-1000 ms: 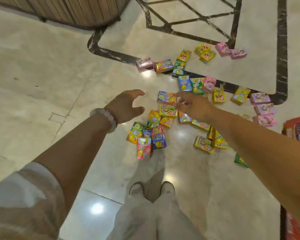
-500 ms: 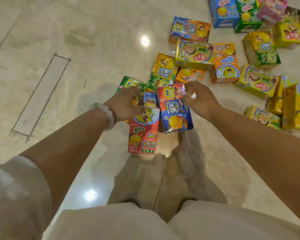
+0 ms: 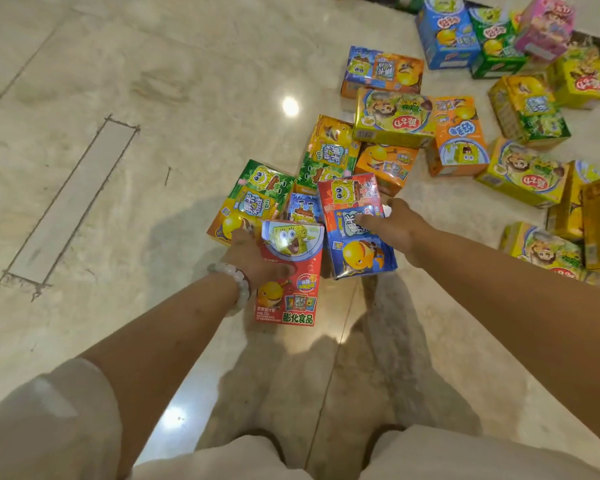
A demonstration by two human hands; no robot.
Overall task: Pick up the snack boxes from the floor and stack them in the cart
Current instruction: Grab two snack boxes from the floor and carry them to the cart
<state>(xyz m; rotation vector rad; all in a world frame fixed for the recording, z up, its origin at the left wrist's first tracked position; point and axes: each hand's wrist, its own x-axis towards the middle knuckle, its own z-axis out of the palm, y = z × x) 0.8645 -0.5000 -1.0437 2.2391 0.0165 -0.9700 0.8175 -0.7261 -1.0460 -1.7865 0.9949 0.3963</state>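
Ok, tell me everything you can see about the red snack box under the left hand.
The red cardboard snack box lies flat on the glossy marble floor, nearest the person. Its glossy face shows a yellow cartoon sponge in a blue circle and Chinese print below. The left hand grips its left edge.

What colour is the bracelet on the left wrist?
Pale white, glossy beads, with a dark reddish bead or cord near the hand; the bracelet shows in the head view.

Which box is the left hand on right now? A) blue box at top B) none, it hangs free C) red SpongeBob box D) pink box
C: the left hand grips the left edge of the red SpongeBob box, thumb across its front; the right hand is on the red-and-blue box beside it.
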